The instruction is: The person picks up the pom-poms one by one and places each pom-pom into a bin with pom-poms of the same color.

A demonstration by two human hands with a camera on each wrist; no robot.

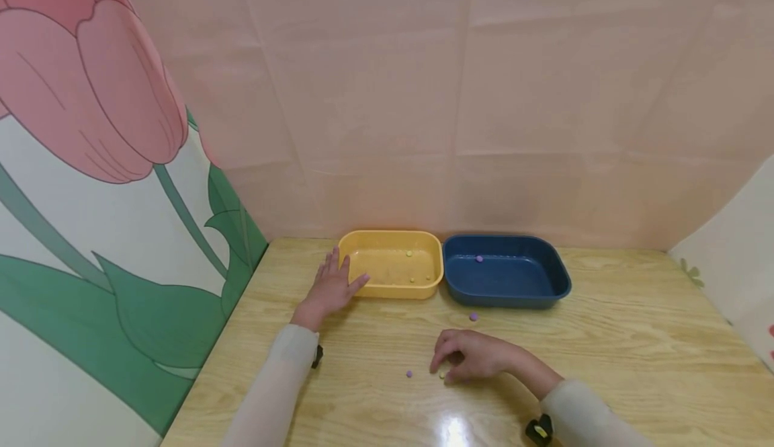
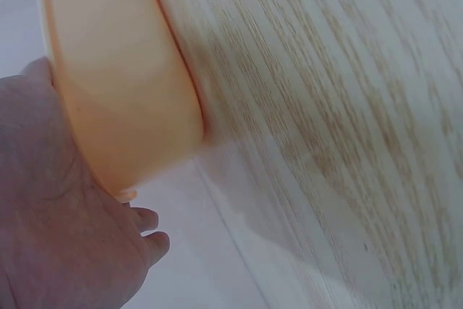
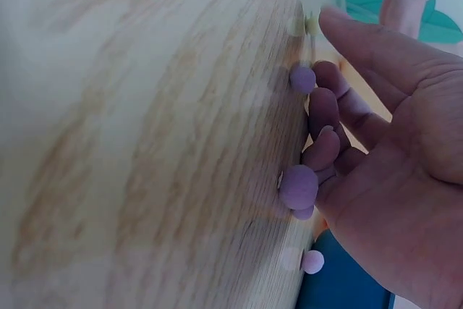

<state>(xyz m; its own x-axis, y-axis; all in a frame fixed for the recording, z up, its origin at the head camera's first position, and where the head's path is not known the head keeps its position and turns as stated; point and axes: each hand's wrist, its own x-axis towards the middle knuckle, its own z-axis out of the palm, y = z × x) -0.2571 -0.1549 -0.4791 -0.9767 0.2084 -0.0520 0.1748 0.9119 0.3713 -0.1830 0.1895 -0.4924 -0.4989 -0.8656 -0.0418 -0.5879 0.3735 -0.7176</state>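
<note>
My left hand [image 1: 329, 289] lies spread at the front left corner of a yellow tray [image 1: 390, 292], fingers at its left rim and thumb at the front rim. On the table my right hand [image 1: 478, 355] hovers with bent fingers. A small yellow ball [image 1: 442, 375] lies between its parted thumb and index fingertip, apparently ungripped. In the right wrist view, purple balls [image 3: 298, 187] sit close beside its fingers; whether they touch cannot be told. One purple ball [image 1: 409, 374] lies left of this hand, another purple ball [image 1: 474, 316] beyond it.
A dark blue tray [image 1: 508, 301] stands against the yellow tray's right side, with a purple ball [image 1: 480, 259] inside. Several yellow balls [image 1: 409, 254] lie in the yellow tray. Behind the wooden table [image 1: 635, 339] hangs a pink cloth [image 1: 387, 97].
</note>
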